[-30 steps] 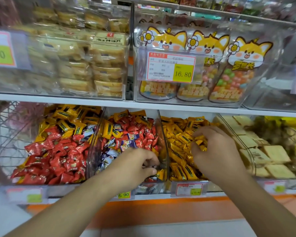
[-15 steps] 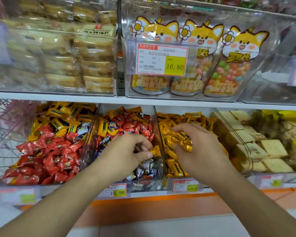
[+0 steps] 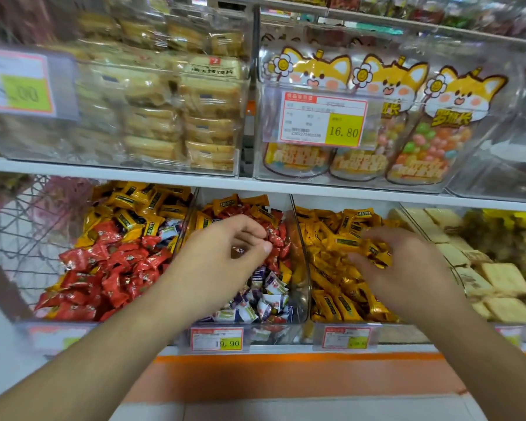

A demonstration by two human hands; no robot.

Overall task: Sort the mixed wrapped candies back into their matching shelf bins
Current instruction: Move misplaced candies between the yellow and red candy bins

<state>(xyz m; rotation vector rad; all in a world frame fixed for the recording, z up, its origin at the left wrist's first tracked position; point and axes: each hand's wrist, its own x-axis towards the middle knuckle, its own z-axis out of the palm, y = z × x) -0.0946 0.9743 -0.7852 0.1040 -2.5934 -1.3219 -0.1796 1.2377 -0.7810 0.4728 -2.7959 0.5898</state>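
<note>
Nearest, the left hand [image 3: 222, 262] hovers over the middle clear plastic bin [image 3: 299, 238], its grip loosely curled, thumb and forefinger close together at a crinkly red candy [image 3: 275, 238]; whether it pinches it I cannot tell. The right hand [image 3: 407, 268] clutches glossy yellow pillow-shaped candies [image 3: 377, 253] above the yellow bin [image 3: 331, 287]. Farther up, rigid bins hold cat-printed pouches [image 3: 386, 117].

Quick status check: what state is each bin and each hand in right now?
Left clear plastic bin: mixed, red and yellow wrapped candies.
Middle clear plastic bin: mixed, red, yellow and white-purple candies.
Right clear plastic bin: yellow candies only, as far as visible.
Left hand: over middle bin, fingers curled, grip unclear.
Right hand: gripping yellow wrapped candies.
</note>
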